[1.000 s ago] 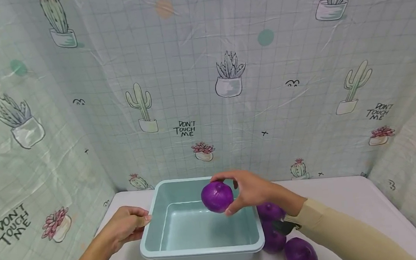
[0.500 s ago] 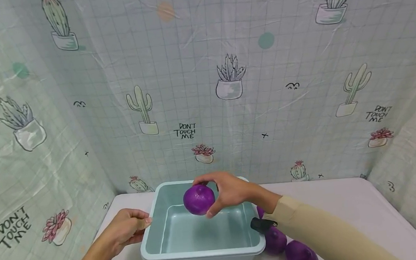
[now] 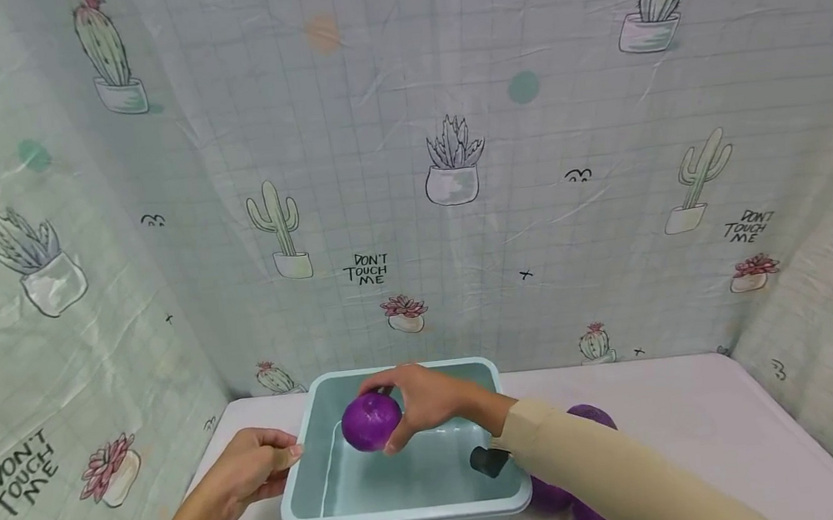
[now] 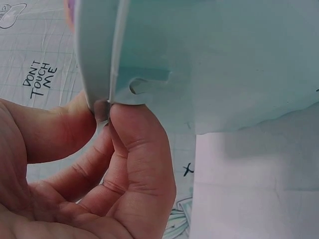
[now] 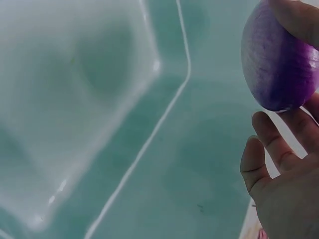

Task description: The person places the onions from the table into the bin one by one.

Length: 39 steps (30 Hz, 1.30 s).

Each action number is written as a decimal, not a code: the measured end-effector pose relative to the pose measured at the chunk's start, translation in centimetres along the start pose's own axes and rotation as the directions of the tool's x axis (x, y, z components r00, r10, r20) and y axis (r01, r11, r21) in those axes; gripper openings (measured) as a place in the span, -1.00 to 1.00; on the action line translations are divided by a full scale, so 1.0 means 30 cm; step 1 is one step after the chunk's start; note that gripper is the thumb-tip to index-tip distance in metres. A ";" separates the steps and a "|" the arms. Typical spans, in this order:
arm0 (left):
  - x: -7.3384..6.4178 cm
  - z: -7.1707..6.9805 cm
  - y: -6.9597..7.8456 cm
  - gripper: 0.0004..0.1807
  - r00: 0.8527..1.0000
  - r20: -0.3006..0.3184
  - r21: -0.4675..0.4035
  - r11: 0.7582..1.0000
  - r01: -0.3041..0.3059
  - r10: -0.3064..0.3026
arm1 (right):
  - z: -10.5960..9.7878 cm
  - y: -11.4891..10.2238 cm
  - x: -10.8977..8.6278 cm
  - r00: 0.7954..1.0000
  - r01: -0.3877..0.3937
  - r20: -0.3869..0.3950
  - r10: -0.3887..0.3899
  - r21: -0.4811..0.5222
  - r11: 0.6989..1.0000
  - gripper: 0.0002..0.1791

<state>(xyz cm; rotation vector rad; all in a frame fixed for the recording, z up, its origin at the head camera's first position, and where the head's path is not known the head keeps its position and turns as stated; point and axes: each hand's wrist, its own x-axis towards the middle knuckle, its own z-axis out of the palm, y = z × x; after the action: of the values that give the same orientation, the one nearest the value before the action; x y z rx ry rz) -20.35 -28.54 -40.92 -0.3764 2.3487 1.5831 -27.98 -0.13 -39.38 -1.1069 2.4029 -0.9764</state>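
Observation:
A pale blue-green plastic bin (image 3: pixel 411 515) stands on the white table. Its left rim is pinched between the thumb and fingers of my left hand (image 3: pixel 252 468); the left wrist view shows the thumb on one side of the lip and the index finger on the other. Inside the bin's opening, toward the left, my right hand (image 3: pixel 425 397) grips a round purple onion (image 3: pixel 368 422), thumb and fingers around its sides. In the right wrist view the onion (image 5: pixel 276 59) is held away from the bin floor, paler on one side and streaked.
More purple onions (image 3: pixel 548 494) lie to the right of the bin, partly hidden by the right sleeve (image 3: pixel 602 468). A curtain with cactus prints (image 3: pixel 464 289) hangs behind and at both sides of the table (image 3: pixel 688 418). Black wrist cameras (image 3: pixel 490 460) sit under both wrists.
My right hand has carried the onion leftward across the bin and lowered it somewhat. The left hand keeps its hold on the rim. Another onion at the right has come into view behind the sleeve.

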 end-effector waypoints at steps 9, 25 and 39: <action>0.006 0.002 -0.007 -0.69 1.000 -0.006 0.006 1.000 -0.005 0.005 | 0.062 0.014 0.057 1.000 -0.003 0.012 0.004 -0.073 0.997 -0.15; 0.017 -0.002 -0.012 -0.70 1.000 0.001 0.008 1.000 -0.019 0.019 | 0.130 0.059 0.129 0.995 -0.096 -0.014 0.095 -0.192 0.977 -0.07; 0.026 0.001 -0.017 -0.70 0.999 0.007 0.000 0.999 -0.037 0.037 | 0.163 0.077 0.152 0.994 -0.084 0.045 0.101 -0.289 0.954 -0.04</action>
<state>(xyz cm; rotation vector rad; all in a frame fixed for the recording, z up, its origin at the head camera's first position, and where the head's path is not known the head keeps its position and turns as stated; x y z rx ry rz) -20.87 -28.75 -41.64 -0.3287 2.3636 1.5983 -29.58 -4.72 -44.52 -1.0861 2.5786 -0.5675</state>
